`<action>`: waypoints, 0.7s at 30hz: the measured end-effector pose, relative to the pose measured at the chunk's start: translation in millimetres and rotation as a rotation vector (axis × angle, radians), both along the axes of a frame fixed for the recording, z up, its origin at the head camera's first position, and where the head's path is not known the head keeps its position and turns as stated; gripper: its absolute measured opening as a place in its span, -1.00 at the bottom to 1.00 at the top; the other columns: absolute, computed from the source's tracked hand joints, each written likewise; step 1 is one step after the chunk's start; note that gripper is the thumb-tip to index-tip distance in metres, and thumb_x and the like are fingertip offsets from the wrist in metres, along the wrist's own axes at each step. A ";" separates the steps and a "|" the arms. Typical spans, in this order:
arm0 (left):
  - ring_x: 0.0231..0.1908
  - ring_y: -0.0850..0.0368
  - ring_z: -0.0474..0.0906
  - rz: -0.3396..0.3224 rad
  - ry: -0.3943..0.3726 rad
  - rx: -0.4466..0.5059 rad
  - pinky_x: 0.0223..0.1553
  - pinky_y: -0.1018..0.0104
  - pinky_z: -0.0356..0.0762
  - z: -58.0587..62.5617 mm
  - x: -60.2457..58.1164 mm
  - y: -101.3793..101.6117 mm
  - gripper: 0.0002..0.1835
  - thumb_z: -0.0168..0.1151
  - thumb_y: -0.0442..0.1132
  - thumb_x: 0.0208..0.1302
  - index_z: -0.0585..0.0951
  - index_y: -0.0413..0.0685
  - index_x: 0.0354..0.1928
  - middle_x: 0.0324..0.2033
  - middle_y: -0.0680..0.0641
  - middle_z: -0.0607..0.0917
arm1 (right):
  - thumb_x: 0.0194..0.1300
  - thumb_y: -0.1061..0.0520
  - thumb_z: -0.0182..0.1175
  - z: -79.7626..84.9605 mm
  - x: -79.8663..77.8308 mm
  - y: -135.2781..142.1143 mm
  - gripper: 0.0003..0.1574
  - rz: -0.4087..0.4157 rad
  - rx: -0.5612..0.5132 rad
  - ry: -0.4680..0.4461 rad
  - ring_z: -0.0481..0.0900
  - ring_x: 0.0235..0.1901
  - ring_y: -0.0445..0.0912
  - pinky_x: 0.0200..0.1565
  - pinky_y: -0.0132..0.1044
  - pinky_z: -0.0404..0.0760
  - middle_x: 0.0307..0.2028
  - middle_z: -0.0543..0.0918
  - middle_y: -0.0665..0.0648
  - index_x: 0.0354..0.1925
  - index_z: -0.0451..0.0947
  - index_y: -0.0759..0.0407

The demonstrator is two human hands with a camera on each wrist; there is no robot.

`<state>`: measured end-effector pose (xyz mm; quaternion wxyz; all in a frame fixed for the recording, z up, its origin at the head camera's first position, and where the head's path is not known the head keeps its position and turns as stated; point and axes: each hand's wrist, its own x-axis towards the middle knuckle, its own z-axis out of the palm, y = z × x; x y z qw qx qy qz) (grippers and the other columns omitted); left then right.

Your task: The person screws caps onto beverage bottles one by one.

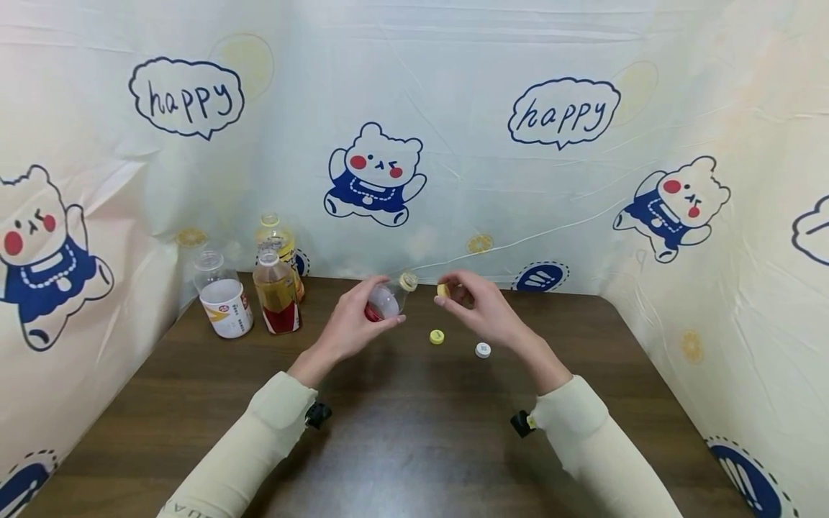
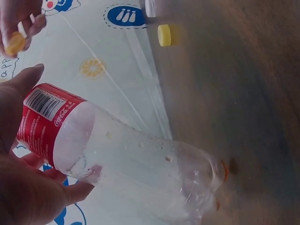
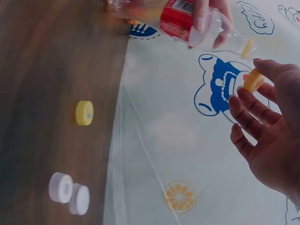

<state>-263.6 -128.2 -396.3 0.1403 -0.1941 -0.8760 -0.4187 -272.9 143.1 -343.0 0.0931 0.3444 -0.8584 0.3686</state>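
A clear plastic bottle (image 2: 126, 145) with a red Coca-Cola label is tilted in my left hand (image 1: 352, 320), whose fingers and thumb wrap round the label. Its mouth, with a yellowish ring (image 3: 248, 48), points up and to the right. Between thumb and fingertips my right hand (image 1: 486, 309) pinches an orange-yellow bottle cap (image 3: 253, 80), a short gap away from the bottle's mouth. On the table below lie a yellow cap (image 1: 437, 337) and, nearer the right hand, a white cap (image 1: 483, 350). The right wrist view shows a second white cap (image 3: 79, 199) touching the first.
At the table's back left stand three uncapped bottles: a clear one with a white label (image 1: 223, 306), one with dark red and amber colouring (image 1: 277, 298), and a yellow-labelled one (image 1: 275, 234) behind. A printed cloth (image 1: 453, 187) hangs round the brown table (image 1: 401, 446).
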 end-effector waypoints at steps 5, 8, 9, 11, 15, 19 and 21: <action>0.13 -0.08 0.55 -0.004 -0.017 -0.023 0.06 -0.04 0.67 -2.1 3.0 0.9 -0.23 0.55 0.01 0.16 0.44 0.14 0.40 0.24 -0.15 0.57 | 0.42 0.03 0.32 10.2 -5.3 -9.1 -0.65 0.043 -0.006 -0.011 0.61 -0.27 -0.10 -0.17 -0.18 0.69 -0.15 0.66 0.03 0.10 0.57 0.09; 0.12 -0.07 0.55 0.000 -0.022 -0.032 0.05 -0.03 0.68 -3.4 4.9 0.4 -0.23 0.55 0.01 0.16 0.44 0.18 0.39 0.22 -0.13 0.57 | 0.43 0.05 0.32 14.2 -9.8 -14.0 -0.66 0.070 0.002 -0.016 0.62 -0.28 -0.09 -0.20 -0.23 0.67 -0.17 0.67 0.03 0.10 0.57 0.11; 0.13 -0.07 0.55 0.000 -0.025 -0.034 0.06 -0.03 0.68 -3.7 5.7 0.1 -0.23 0.55 0.02 0.16 0.43 0.19 0.40 0.22 -0.12 0.57 | 0.42 0.06 0.32 15.2 -11.3 -15.4 -0.66 0.077 0.005 -0.019 0.61 -0.28 -0.08 -0.21 -0.24 0.66 -0.18 0.67 0.03 0.10 0.58 0.11; 0.14 -0.06 0.55 0.001 -0.032 -0.039 0.07 -0.02 0.67 -4.3 6.6 -0.4 -0.22 0.55 0.03 0.16 0.42 0.21 0.41 0.22 -0.08 0.56 | 0.41 0.07 0.33 16.9 -13.8 -17.2 -0.67 0.094 0.009 -0.031 0.60 -0.30 -0.07 -0.22 -0.23 0.65 -0.20 0.66 0.03 0.09 0.59 0.11; 0.17 -0.05 0.53 0.008 -0.050 -0.049 0.08 -0.03 0.66 -5.4 8.2 -1.9 -0.21 0.54 0.05 0.17 0.41 0.22 0.42 0.24 -0.06 0.54 | 0.38 0.08 0.37 20.4 -17.2 -20.1 -0.66 0.127 0.019 -0.054 0.59 -0.32 -0.06 -0.22 -0.20 0.65 -0.22 0.67 0.04 0.07 0.62 0.16; 0.17 -0.05 0.53 0.012 -0.059 -0.053 0.08 -0.03 0.66 -5.2 10.6 -3.5 -0.21 0.54 0.06 0.17 0.42 0.22 0.42 0.24 -0.05 0.54 | 0.36 0.05 0.39 24.0 -18.2 -23.8 -0.65 0.136 0.040 -0.081 0.60 -0.30 -0.06 -0.20 -0.19 0.65 -0.21 0.70 0.03 0.05 0.65 0.14; 0.17 -0.04 0.53 0.013 -0.061 -0.053 0.08 -0.02 0.66 -4.8 11.9 -4.1 -0.22 0.54 0.07 0.17 0.42 0.22 0.41 0.24 -0.05 0.54 | 0.35 0.03 0.40 25.4 -18.4 -26.0 -0.66 0.135 0.055 -0.092 0.60 -0.29 -0.06 -0.19 -0.20 0.65 -0.21 0.70 0.02 0.04 0.65 0.10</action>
